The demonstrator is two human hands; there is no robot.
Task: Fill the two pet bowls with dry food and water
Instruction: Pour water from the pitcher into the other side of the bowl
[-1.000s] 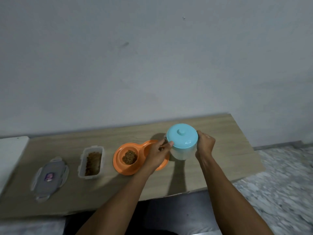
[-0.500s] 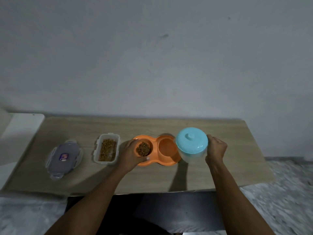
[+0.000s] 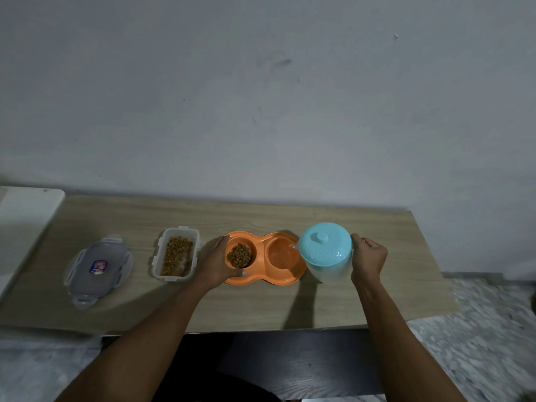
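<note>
Left hand (image 3: pixel 216 265): curled around the left end of the orange double pet bowl (image 3: pixel 262 281), thumb on its near rim, steadying it on the wooden table (image 3: pixel 261 306).
Left well, just beside that grip: dry kibble (image 3: pixel 239 255).
Right well (image 3: pixel 282 253): whether it holds water cannot be told.
Right hand (image 3: pixel 368 256): closed on the handle side of a clear water pitcher (image 3: pixel 330 271) with a turquoise lid (image 3: pixel 324 246), spout over the right well's rim.
Left of the bowl-holding hand: open food container (image 3: pixel 176 254) with kibble; further left, its detached lid (image 3: pixel 97 269), lying flat.
</note>
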